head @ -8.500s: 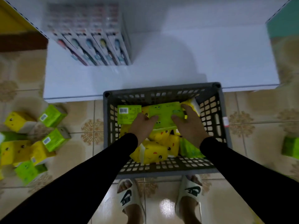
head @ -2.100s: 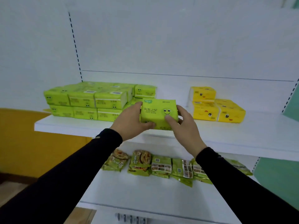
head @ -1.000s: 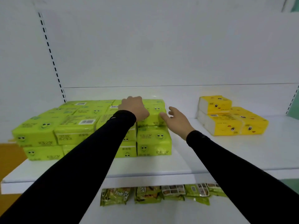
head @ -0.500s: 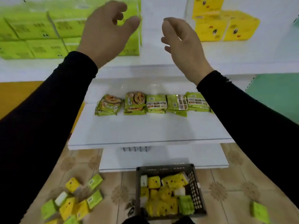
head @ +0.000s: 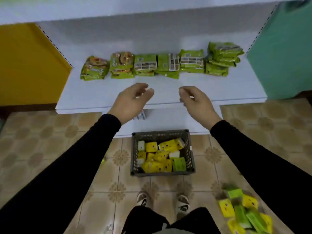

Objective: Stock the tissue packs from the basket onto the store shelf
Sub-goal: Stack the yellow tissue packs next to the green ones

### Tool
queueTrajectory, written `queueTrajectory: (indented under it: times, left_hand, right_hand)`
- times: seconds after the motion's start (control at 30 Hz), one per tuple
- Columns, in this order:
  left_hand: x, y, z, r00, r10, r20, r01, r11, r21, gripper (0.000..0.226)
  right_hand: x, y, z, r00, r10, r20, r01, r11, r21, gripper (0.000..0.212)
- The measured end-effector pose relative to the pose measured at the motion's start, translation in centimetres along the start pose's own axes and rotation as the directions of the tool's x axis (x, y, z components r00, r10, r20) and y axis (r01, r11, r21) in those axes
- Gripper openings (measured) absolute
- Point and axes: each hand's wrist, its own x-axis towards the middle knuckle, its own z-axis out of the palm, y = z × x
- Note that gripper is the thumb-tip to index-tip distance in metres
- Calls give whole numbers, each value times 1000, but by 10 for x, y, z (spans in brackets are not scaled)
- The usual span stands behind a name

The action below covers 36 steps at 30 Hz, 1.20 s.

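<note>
both hands empty: left hand (head: 130,100) and right hand (head: 196,103) loosely curled above basket (head: 133,154) on floor. tissue packs (head: 160,157) left inside, more loose packs (head: 243,211) on floor; stocking unfinished.

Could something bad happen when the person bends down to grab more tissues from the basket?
Maybe. Loose tissue packs lie on the tiled floor beside the person's right foot, so a sideways step could crush them or cause a slip. The basket is piled unevenly with yellow packs, so pulling one out might tumble others. Both the left hand and right hand are empty, so nothing can drop yet.
</note>
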Motion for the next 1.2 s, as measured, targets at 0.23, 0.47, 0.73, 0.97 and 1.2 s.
queueTrajectory:
  times: [0.23,0.47,0.73,0.97,1.2]
  left_hand:
    - [4,-136,129,896,-291,335,289,956,58,49]
    - [12,-314,260,685,-540,488,517,833,197,53]
    - [35,-519,391,565,-737,372,702,666,254,68]
    - [43,-619,457,558,-736,382,732,654,191,63]
    - [54,-599,452,578,-704,412,780,625,-26,69]
  right_hand:
    - [-40,153,55,911,407,59,-392,902,-181,38]
    - [-49,340,152,718,671,186,-618,737,-273,44]
    - [13,549,300,582,773,253,-706,634,-314,37]
    - [39,653,383,505,813,291,-735,582,-348,73]
    - [42,629,377,568,791,226,-783,604,-147,68]
